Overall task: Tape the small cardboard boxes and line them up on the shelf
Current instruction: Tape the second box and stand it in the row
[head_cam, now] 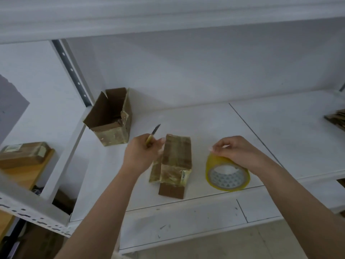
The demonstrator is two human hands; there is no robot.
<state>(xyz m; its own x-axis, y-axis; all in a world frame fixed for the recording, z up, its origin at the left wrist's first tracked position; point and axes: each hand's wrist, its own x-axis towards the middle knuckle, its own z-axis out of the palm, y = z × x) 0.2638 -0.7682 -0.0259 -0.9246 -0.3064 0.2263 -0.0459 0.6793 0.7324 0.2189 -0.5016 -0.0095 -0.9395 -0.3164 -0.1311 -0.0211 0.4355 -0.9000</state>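
Open box (109,116) behind knife (153,133)

Two small cardboard boxes (173,159) (110,116) are counted on the shelf (233,128), with one tape roll (226,174), one knife (154,132) and two hands (141,152) (235,148).

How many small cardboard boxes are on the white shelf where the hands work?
2. An open brown cardboard box stands back left; a taped brown cardboard box lies between the hands. Flattened brown cardboard at the right edge may hide more.
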